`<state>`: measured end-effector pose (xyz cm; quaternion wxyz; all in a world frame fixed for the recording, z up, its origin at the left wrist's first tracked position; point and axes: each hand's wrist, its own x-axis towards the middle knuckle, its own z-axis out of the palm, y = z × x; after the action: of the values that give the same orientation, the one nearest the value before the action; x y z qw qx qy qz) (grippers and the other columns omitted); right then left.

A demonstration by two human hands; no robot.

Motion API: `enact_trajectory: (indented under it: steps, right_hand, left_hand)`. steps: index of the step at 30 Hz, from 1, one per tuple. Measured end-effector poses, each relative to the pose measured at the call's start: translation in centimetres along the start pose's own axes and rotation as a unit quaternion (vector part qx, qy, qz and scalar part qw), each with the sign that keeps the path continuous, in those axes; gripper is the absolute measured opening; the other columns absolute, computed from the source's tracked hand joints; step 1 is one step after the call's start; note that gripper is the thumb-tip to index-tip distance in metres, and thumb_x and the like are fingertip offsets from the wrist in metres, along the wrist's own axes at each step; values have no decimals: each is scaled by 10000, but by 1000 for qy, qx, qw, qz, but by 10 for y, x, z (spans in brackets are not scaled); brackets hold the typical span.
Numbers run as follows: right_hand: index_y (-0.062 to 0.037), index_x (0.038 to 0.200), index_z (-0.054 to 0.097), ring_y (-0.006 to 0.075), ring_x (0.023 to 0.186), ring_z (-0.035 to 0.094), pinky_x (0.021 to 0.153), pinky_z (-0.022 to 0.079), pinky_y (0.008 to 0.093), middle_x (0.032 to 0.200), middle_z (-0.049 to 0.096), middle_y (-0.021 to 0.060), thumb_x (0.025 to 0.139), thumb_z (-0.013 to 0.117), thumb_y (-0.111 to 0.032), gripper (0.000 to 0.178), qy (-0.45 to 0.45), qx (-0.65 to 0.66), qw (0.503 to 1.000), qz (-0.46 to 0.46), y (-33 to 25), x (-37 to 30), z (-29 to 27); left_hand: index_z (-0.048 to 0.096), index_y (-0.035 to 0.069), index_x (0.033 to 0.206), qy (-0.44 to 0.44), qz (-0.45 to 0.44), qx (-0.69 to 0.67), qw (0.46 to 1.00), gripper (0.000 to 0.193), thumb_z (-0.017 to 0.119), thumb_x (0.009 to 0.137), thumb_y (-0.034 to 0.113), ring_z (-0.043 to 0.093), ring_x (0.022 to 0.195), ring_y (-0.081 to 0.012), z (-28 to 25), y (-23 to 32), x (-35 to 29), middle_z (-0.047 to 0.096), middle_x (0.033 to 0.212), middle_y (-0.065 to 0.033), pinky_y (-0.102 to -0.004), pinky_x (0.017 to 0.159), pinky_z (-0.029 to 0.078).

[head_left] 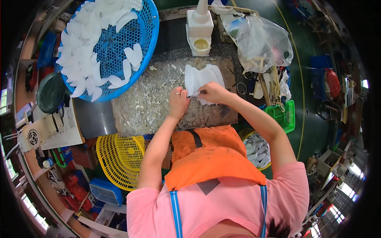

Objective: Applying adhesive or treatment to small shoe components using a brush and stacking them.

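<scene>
L hand (pixel 178 102) & R hand (pixel 215 93) tight in at white stack (pixel 204 76), can't tell if fingers are gripping, prob light, bendy, best taken by edges!

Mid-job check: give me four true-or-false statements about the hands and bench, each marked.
1. The left hand and right hand are both at the near side of the white bundle. True.
2. The blue basket stands right of the white bundle. False: the blue basket is to its left.
3. White pieces lie in the blue basket. True.
4. The apron is green. False: the apron is orange.
</scene>
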<state>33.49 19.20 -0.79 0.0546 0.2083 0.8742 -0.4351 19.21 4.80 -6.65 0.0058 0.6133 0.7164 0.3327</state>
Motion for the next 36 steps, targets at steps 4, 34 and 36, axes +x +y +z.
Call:
enact_trajectory:
  steps: [4,34,36]
  right_hand:
    - [-15,939,646,381,742,602,659,473,439,757,628,202,811,604,-204,232,173,-10,980,99,4,-18,-8]
    - [2,905,649,390,804,593,707,460,460,804,627,216,806,600,-198,228,140,-67,979,130,7,-9,-11]
    - [4,890,649,389,798,595,703,461,460,798,627,216,803,603,-202,229,131,-62,978,148,2,-11,-14]
  left_hand:
    - [582,36,898,-59,73,-49,994,198,630,714,-20,575,868,-318,-11,-2,13,580,920,-117,-370,727,472]
    - [616,33,883,124,-83,-48,988,125,592,761,37,600,706,-253,-116,-33,112,603,797,-104,-315,625,469]
    - [621,34,881,159,-59,-36,985,123,601,760,37,602,708,-241,-131,-46,125,605,795,-101,-308,629,469]
